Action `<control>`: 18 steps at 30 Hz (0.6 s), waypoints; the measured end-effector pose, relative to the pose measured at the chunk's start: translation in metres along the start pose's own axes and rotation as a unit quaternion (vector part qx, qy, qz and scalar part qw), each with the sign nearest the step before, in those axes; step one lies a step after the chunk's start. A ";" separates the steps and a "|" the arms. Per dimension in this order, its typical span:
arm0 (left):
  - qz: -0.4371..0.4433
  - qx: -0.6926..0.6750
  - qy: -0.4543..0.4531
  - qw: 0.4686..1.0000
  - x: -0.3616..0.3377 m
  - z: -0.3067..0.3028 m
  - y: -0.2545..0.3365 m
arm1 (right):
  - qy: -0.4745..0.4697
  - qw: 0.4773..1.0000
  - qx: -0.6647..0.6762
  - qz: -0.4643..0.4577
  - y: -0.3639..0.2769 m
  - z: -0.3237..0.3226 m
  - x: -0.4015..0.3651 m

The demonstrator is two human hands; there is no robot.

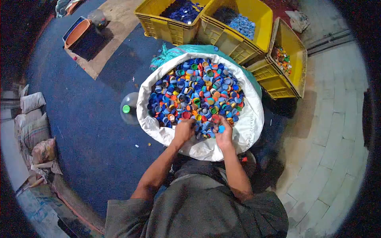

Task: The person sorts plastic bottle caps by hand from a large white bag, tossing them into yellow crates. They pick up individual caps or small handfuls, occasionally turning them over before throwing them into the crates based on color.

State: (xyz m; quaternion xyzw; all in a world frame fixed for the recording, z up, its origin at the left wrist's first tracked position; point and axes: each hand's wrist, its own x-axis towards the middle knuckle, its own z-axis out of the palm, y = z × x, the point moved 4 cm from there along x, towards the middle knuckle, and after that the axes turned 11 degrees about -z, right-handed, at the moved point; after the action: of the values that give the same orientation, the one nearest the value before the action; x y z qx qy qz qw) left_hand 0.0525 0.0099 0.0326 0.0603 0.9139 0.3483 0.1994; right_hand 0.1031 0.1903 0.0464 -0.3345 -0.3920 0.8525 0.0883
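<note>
A white sack (254, 115) with a rolled-down rim stands in front of me, filled with mixed plastic bottle caps (198, 93) in blue, red, green, orange and white. My left hand (184, 131) reaches over the near rim, with curled fingers down at the caps; what they hold, if anything, is hidden. To its right, my right hand (224, 137) is closed around a light blue bottle cap (221, 129). A red cap (215, 118) shows at its fingertips.
Yellow crates stand beyond the sack: one with dark blue caps (182, 12), one with light blue caps (241, 27), a tilted one with orange and white caps (282, 61). A clear container with a green cap (126, 109) is at left; sacks (35, 127) line the left edge.
</note>
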 end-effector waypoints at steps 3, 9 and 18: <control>0.030 0.031 0.010 0.999 0.000 0.010 -0.004 | 0.022 0.998 0.048 0.018 0.005 -0.011 0.001; 0.015 0.053 0.014 0.998 0.003 0.008 0.010 | 0.036 0.997 0.070 0.026 -0.002 -0.006 -0.007; 0.047 0.063 0.007 0.997 0.014 0.008 0.017 | 0.026 0.997 0.068 0.019 -0.003 -0.003 -0.011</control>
State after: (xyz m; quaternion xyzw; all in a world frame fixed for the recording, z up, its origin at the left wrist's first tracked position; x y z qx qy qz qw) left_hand 0.0422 0.0307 0.0340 0.1135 0.9315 0.2994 0.1724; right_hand 0.1131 0.1898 0.0519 -0.3567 -0.3248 0.8697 0.1049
